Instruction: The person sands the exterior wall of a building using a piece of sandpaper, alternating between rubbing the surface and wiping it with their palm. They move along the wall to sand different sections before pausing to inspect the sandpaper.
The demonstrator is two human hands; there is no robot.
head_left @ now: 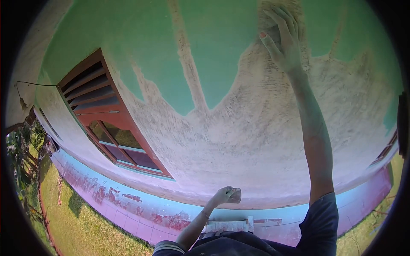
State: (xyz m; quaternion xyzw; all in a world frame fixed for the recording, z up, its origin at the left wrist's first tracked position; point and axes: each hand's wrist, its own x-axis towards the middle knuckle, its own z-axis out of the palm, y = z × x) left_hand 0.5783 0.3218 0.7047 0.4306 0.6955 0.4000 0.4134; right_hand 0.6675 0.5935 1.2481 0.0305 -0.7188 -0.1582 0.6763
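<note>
High on the wall (239, 141), my right hand (287, 45) lies against a bare, scuffed strip, its fingers stretched and the thumb apart. A dark grey patch shows between that thumb and the fingers; I cannot tell whether it is shadow or a thing under the palm. Pale dust coats the hand and forearm. Low in front of my body, my left hand (221, 196) grips a small, flat, brownish-grey block (234, 196), held away from my right hand. Green paint covers the upper wall, with pale, roughened plaster below and streaks running upward.
A brown-framed window (117, 136) with slatted vents is to the left. A blue and pink ledge (147, 213) with peeling red patches runs along the wall's foot. A whitish step or plank (226, 226) is below me. Grass (92, 213) borders the ledge; a wire (36, 83) hangs at far left.
</note>
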